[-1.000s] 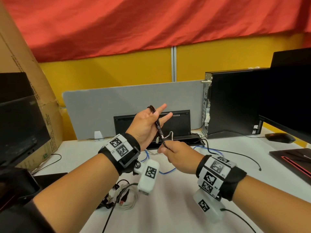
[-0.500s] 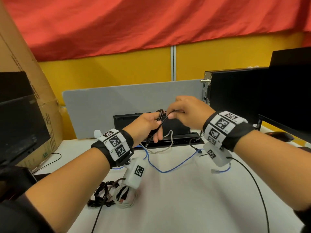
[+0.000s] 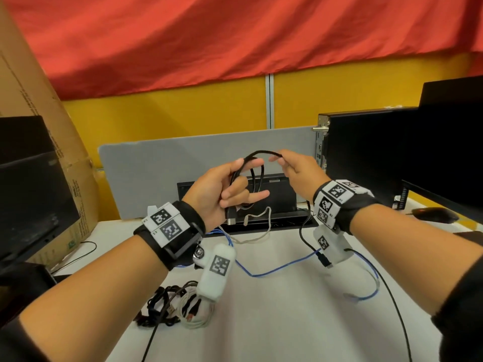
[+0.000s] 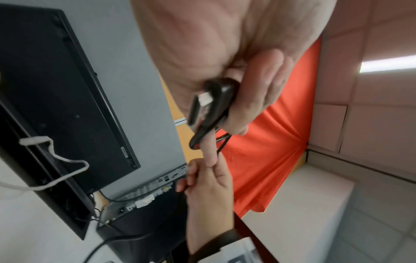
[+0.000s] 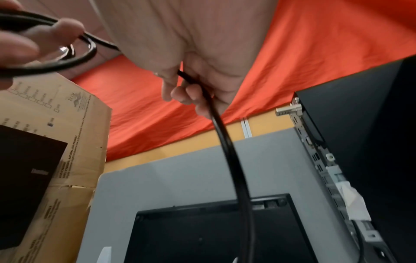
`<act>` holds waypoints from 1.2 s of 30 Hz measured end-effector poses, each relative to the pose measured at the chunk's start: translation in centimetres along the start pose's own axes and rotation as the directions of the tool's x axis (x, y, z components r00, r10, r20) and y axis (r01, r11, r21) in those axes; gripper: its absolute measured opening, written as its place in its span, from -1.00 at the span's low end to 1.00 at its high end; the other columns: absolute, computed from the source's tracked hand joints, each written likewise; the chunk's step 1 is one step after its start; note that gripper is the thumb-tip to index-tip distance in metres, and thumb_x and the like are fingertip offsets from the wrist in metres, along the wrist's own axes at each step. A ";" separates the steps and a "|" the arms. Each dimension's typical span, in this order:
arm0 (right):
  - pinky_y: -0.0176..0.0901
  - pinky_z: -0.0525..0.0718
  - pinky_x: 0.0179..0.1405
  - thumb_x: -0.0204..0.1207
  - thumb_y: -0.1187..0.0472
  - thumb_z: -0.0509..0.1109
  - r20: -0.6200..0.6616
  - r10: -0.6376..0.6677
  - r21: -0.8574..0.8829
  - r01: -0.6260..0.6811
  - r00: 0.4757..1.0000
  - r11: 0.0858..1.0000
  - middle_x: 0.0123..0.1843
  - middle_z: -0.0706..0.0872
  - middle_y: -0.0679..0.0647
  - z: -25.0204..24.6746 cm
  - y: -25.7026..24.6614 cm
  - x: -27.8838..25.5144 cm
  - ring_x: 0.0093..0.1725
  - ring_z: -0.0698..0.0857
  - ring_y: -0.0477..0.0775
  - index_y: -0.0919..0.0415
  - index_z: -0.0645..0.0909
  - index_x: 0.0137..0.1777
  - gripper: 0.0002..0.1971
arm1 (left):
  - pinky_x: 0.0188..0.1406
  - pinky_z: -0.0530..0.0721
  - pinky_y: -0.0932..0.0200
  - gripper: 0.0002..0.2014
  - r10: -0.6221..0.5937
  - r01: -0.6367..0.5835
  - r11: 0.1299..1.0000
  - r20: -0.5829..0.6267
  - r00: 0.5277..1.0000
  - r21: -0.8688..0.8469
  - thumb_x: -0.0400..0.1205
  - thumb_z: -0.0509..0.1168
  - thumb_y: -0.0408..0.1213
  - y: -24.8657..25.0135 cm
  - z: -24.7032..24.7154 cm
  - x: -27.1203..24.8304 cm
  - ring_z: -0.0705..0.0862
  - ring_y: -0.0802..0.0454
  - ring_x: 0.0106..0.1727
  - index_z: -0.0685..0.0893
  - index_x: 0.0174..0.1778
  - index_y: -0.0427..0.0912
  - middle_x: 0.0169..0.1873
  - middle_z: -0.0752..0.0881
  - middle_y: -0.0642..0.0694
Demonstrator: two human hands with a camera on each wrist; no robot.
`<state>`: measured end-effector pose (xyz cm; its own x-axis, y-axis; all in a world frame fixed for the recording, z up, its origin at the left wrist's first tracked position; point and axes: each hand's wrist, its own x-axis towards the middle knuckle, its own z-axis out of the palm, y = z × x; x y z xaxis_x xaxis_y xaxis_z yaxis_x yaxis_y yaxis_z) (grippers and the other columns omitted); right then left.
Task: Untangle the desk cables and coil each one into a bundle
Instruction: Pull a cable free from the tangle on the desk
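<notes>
Both hands are raised above the desk with a black cable (image 3: 257,154) between them. My left hand (image 3: 230,186) holds loops of it round its fingers, with the plug (image 4: 202,105) against the palm. My right hand (image 3: 292,165) pinches the cable just right of the loops, and the free end (image 3: 324,259) hangs below that wrist. In the right wrist view the black cable (image 5: 229,149) runs down out of the closed fingers (image 5: 184,92). A blue cable (image 3: 277,269) and a white cable (image 3: 257,237) lie loose on the white desk (image 3: 287,322).
Coiled black and white bundles (image 3: 177,309) lie at the near left. A grey divider (image 3: 162,176) and black device (image 3: 277,194) stand behind the hands. A computer tower (image 3: 366,158), monitor and mouse (image 3: 433,215) are at right, a cardboard box (image 3: 34,126) and dark screen at left.
My right hand has swung from low near the desk up over the left hand, laying more black cable as loops round the left fingers. The loose end now hangs shorter.
</notes>
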<state>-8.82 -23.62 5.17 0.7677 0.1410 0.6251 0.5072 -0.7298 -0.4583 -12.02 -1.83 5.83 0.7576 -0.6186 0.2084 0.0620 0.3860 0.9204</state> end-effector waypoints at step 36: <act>-0.17 0.22 -0.43 0.35 0.32 0.51 0.055 -0.545 -0.763 0.387 0.837 0.517 -0.47 0.59 0.05 1.6 -5.7 -3.3 -0.49 0.55 0.13 0.13 0.76 -0.18 -0.90 | -0.05 0.77 -0.03 -0.65 0.011 0.165 0.766 -0.269 0.963 0.621 0.82 -0.03 -0.26 -1.2 -0.7 0.9 0.39 0.07 -0.67 0.57 0.29 -0.38 -0.63 0.40 -0.01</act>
<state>-13.62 -18.86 4.71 0.3874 0.5527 0.7379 0.2607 -0.8334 0.4873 -10.99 -2.33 4.71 0.9051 -0.4075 0.1218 -0.2312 -0.2312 0.9450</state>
